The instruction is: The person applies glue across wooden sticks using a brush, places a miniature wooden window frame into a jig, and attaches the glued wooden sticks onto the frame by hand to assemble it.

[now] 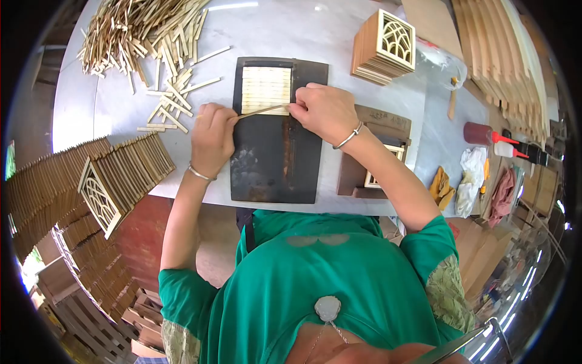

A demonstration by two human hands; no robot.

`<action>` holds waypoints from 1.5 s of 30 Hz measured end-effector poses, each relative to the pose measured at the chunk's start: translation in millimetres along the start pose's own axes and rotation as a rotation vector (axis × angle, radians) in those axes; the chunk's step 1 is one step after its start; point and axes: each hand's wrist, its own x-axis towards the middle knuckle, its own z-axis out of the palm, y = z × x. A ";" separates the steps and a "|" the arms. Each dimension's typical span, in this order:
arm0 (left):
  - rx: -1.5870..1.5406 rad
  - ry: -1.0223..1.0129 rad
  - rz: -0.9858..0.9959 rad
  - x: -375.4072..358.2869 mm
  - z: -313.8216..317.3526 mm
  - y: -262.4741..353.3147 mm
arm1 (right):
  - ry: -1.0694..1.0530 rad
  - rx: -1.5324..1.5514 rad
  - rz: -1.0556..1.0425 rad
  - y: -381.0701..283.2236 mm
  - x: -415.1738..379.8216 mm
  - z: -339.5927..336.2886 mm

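Note:
My left hand point(211, 136) pinches one end of a thin wooden strip point(260, 111), and my right hand point(325, 111) grips the other end. The strip slants across the lower edge of a row of pale wooden strips point(265, 85) laid side by side. That row lies in the recess of a dark board point(260, 161), which rests flat on the table before me. My right fingers are at the right edge of the row, while my left ones are just outside the board's left edge. My fingertips partly hide the strip's ends.
A heap of loose strips point(136, 36) spreads at the far left. Stacked latticed wooden panels stand at left point(100, 194) and back right point(397, 36). A second jig point(354, 164) lies under my right forearm. Bottles point(479, 133) and cloths point(473, 176) are at right on the grey table point(206, 167).

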 end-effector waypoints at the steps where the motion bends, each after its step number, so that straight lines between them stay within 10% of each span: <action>1: -0.013 -0.007 -0.044 -3.4 -4.0 1.8 | 0.007 0.000 0.011 0.1 -3.5 -1.2; 7: -0.291 -0.157 -0.247 -10.3 0.1 62.8 | 0.485 0.199 -0.386 1.3 -102.8 -27.9; 21: -0.433 -0.607 -0.053 6.9 82.6 175.8 | 0.310 0.006 0.034 32.0 -244.1 -14.8; 45: -0.206 -0.478 0.258 -8.1 87.0 201.7 | 0.252 0.074 0.047 57.4 -245.5 -20.3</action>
